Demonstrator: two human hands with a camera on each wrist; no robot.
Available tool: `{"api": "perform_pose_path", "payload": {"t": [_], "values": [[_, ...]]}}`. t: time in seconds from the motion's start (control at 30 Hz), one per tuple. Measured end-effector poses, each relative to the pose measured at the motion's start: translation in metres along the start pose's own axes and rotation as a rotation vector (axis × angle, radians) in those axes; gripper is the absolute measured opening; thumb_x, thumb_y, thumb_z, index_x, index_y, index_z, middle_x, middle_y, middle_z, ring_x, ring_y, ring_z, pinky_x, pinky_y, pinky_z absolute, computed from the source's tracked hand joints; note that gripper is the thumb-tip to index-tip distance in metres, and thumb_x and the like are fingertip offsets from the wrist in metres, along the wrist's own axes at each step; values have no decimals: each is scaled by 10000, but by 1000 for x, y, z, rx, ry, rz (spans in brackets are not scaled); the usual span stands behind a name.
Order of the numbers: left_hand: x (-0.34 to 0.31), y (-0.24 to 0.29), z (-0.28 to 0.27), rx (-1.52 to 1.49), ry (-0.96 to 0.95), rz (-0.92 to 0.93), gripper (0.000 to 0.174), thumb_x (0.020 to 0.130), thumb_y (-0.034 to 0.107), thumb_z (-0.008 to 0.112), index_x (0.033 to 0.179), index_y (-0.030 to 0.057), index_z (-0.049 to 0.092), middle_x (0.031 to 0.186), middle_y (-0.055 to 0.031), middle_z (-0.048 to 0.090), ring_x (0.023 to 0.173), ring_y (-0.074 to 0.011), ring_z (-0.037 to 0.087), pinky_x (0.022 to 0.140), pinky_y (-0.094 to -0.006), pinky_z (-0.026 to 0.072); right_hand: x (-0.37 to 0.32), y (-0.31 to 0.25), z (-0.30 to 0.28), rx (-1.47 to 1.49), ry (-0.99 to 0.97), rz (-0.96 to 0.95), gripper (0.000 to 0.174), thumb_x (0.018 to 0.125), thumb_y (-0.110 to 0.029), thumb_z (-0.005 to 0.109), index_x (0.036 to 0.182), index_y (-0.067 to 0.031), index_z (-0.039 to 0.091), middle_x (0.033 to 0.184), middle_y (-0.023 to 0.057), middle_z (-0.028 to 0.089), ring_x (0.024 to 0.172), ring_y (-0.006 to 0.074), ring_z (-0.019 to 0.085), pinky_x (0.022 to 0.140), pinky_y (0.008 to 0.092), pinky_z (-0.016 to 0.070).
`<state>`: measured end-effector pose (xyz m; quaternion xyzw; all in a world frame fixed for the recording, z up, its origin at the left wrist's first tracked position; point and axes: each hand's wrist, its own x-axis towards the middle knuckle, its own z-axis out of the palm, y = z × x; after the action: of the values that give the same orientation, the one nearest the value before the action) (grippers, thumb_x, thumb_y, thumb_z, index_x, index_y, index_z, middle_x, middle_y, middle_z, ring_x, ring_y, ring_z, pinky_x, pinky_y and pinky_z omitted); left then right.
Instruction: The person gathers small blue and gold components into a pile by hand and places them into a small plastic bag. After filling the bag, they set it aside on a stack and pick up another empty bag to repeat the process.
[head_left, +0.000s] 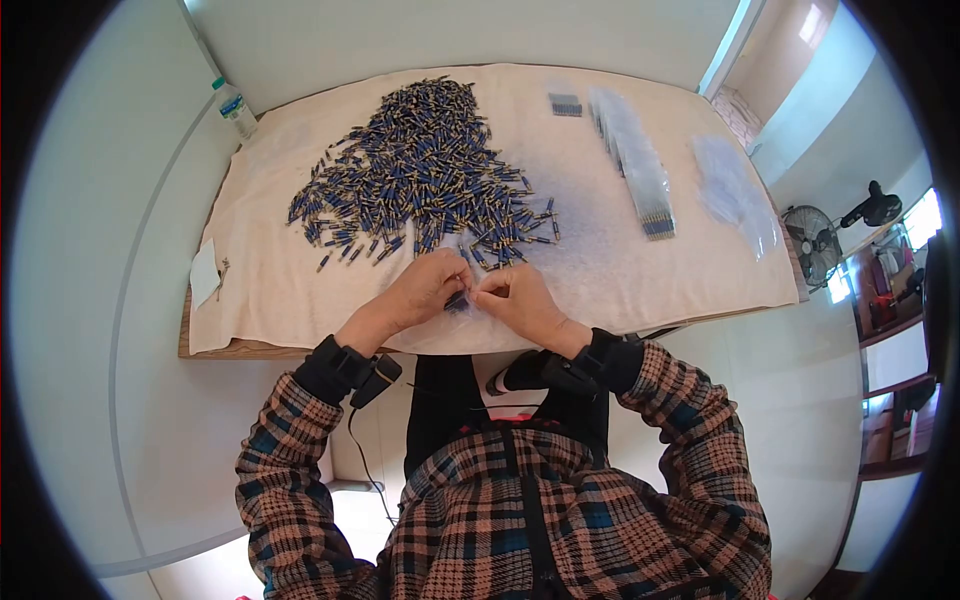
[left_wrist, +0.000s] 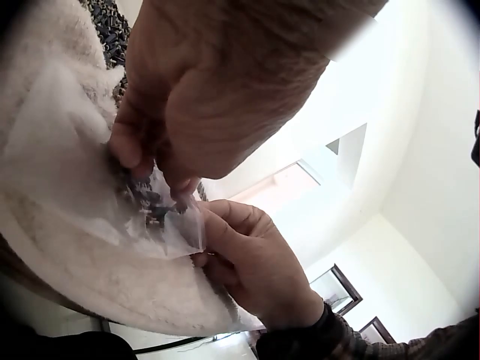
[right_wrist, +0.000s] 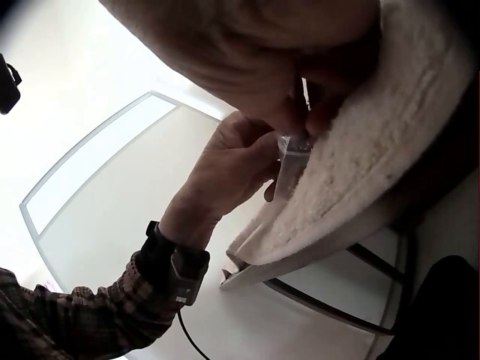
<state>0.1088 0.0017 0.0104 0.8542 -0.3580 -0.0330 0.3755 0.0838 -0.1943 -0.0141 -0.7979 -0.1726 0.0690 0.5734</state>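
Between their fingertips, the left hand (head_left: 425,288) and right hand (head_left: 528,304) both pinch a clear bag (left_wrist: 183,231) with dark pieces (left_wrist: 155,212) inside.

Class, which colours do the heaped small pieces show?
The pieces are mainly blue and gold, clearest in the head view.

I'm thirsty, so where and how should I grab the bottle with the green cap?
Probably round the middle of the bottle, below its green cap: the body is long, cap end up. Come from the near side, left of the blue pile, since the white wall looks close behind.
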Motion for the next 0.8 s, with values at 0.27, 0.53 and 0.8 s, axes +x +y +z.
{"api": "perform_pose_path", "payload": {"t": [0.27, 0.53, 0.8], "values": [[-2, -2, 5, -107, 53, 2, 125, 785, -35, 575, 873, 51, 598, 738, -77, 520, 682, -212, 504, 629, -305, 412, -2, -5, 1, -49, 16, -35, 118, 741, -67, 665, 811, 26, 680, 705, 132, 665, 660, 178, 647, 614, 278, 490], [-32, 14, -6, -149, 180, -205, 158, 796, -43, 587, 926, 32, 541, 722, -6, 467, 663, -91, 428, 605, -234, 391, 1, -4, -9, -107, -98, -114, 139, 708, -45, 702, 817, 16, 642, 673, 90, 639, 606, 139, 612, 585, 260, 488], [-46, 7, -7, -280, 63, -290, 168, 771, -10, 633, 857, 22, 492, 711, -24, 478, 652, -109, 444, 596, -250, 402, 13, -20, -9, -281, -192, -160, 181, 661, -109, 733, 713, -16, 587, 633, 106, 613, 601, 224, 623, 580, 304, 489]]}}
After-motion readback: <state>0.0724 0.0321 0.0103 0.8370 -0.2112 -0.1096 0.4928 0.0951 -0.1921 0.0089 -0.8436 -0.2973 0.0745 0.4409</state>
